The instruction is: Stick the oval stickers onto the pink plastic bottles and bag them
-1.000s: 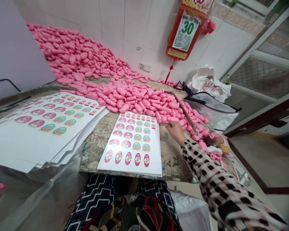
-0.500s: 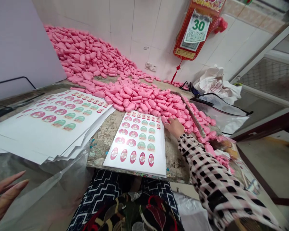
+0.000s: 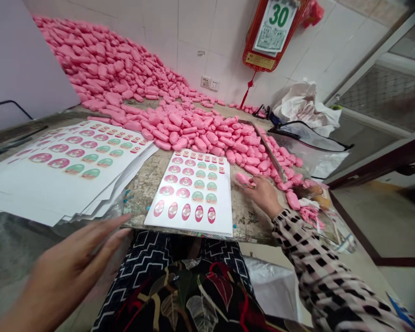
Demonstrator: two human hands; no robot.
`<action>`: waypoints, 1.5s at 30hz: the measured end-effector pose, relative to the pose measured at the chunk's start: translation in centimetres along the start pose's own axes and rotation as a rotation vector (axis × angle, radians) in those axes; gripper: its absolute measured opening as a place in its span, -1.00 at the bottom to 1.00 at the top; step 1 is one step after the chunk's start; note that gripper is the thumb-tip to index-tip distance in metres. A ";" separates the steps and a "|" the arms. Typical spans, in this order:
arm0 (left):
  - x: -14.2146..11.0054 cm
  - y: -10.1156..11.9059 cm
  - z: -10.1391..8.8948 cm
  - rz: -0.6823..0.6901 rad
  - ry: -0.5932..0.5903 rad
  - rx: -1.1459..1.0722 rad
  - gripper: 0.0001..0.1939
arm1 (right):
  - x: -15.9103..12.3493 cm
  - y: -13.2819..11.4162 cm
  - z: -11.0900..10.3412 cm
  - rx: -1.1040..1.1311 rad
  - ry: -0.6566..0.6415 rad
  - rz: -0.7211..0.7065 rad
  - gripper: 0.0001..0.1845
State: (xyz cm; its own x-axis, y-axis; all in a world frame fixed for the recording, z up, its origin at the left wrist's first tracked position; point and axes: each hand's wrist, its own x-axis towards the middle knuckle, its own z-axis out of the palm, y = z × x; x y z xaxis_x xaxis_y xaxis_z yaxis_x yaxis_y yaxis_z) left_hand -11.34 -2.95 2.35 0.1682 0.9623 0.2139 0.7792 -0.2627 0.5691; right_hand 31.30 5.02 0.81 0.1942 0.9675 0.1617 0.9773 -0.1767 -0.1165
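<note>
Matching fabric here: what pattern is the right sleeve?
Black checks on whitish pink; the right sleeve shows best in the head view.

Your right hand (image 3: 263, 196) pinches a pink soap bar (image 3: 242, 178) at the fingertips, just beside the right edge of a sheet of printed oval and round labels (image 3: 188, 193) lying on the stained worktop (image 3: 252, 221). Your left hand (image 3: 72, 260) is open with its fingers spread, just off the worktop's near edge and close to a stack of similar label sheets (image 3: 65, 170). Beyond, a heap of pink soap bars (image 3: 180, 129) runs along the worktop and against the tiled wall (image 3: 193, 41), with a long metal strip (image 3: 269, 152) along its right side. A checked sleeve (image 3: 314, 258) covers your right forearm.
</note>
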 end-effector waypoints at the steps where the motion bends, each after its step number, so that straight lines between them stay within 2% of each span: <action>1: 0.3 1.1 0.6 0.039 -0.044 0.010 -0.70 | -0.7 -0.5 -0.5 0.053 -0.005 -0.020 -0.69; 3: 0.8 3.5 2.0 0.154 -0.095 0.005 -0.68 | -2.6 -2.1 -1.8 0.173 -0.091 -0.119 -0.69; 6: 1.2 6.6 4.0 0.327 -0.230 -0.030 -0.56 | -6.3 -5.4 -3.9 0.353 -0.336 -0.422 -0.67; 8: 1.4 8.2 5.3 0.326 -0.367 -0.113 -0.46 | -8.6 -7.6 -5.1 0.469 -0.479 -0.573 -0.65; 10: 1.6 9.3 6.5 0.259 -0.533 -0.276 -0.41 | -10.4 -9.2 -5.7 0.600 -0.586 -0.659 -0.68; 12: 1.9 9.9 7.4 0.179 -0.718 -0.478 -0.42 | -11.3 -9.9 -5.7 0.737 -0.640 -0.680 -0.69; 13: 2.0 9.9 7.8 0.117 -0.804 -0.567 -0.45 | -11.4 -9.9 -5.3 0.812 -0.634 -0.646 -0.67; 15: 2.3 9.6 8.5 -0.068 -0.930 -0.685 -0.53 | -11.2 -9.2 -4.0 0.940 -0.573 -0.476 -0.62; 16: 2.4 9.3 8.8 -0.170 -0.957 -0.714 -0.55 | -10.9 -8.7 -3.1 0.975 -0.520 -0.367 -0.63; 18: 2.5 8.8 9.2 -0.274 -0.912 -0.715 -0.64 | -10.3 -7.6 -1.2 0.941 -0.377 -0.170 -0.68; 19: 2.6 8.6 9.3 -0.253 -0.841 -0.672 -0.70 | -10.0 -7.1 -0.3 0.871 -0.305 -0.107 -0.70; 22: 3.0 8.6 9.7 -0.018 -0.566 -0.381 -0.83 | -9.5 -6.4 1.6 0.598 -0.147 -0.027 -0.73; 25: 3.4 9.0 10.0 0.250 -0.456 -0.115 -0.85 | -9.3 -6.9 2.0 0.398 -0.091 -0.020 -0.75; 28: 3.6 9.3 10.8 0.415 -0.460 0.067 -0.70 | -9.2 -7.4 1.8 0.278 -0.065 -0.029 -0.74; 32: 3.5 9.0 11.8 0.462 -0.510 0.283 -0.51 | -8.9 -7.6 1.9 0.193 -0.084 -0.053 -0.72; 38: 3.5 8.7 12.0 0.476 -0.543 0.351 -0.51 | -8.3 -7.4 1.7 0.177 -0.123 -0.094 -0.76; 45: 3.3 8.5 12.3 0.492 -0.520 0.359 -0.50 | -7.9 -7.2 1.4 0.185 -0.156 -0.096 -0.76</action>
State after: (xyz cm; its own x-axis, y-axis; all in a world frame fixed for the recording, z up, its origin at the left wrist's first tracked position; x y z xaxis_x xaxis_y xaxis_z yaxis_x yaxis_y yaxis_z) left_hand 3.27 -1.11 -1.85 0.7339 0.6752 -0.0737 0.6745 -0.7117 0.1966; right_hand 22.62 -1.05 -0.99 0.0724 0.9970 0.0291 0.9558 -0.0610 -0.2878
